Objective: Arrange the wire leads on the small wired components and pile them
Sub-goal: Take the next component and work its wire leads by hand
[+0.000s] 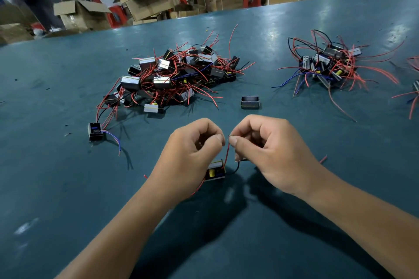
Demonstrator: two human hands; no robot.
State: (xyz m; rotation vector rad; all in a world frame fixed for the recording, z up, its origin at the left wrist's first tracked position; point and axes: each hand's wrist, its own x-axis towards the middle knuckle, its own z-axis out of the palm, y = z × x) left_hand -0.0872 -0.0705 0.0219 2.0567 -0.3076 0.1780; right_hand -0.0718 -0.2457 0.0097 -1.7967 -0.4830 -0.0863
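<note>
Left hand: our left hand [192,154] was curled over one small wired component [215,171], holding it just above or on the tabletop [294,188]; its thumb and forefinger closed near the top of the red lead [227,153].
Right hand: our right hand [267,154] pinched the tip of that red lead between thumb and forefinger, with a black lead [237,166] looping out beneath its lower fingers.
Component in hand: it sat between our two wrists, yellow part facing up, the red lead rising from it almost straight to the pinch.
Doing the step well: we judged it best to keep the body steady in the left hand and draw the right along the lead gently, so the wire straightened without straining its root.
Black lead: we thought it should be smoothed the same way and laid alongside the red.
Large pile [172,77]: it lay well ahead to the left, wires tangled.
Smaller pile [328,65]: it lay ahead to the right; we could not tell which one was the finished pile.
Strays: a lone component [95,131] lay to the left, and an empty case [250,102] sat between the piles.
</note>
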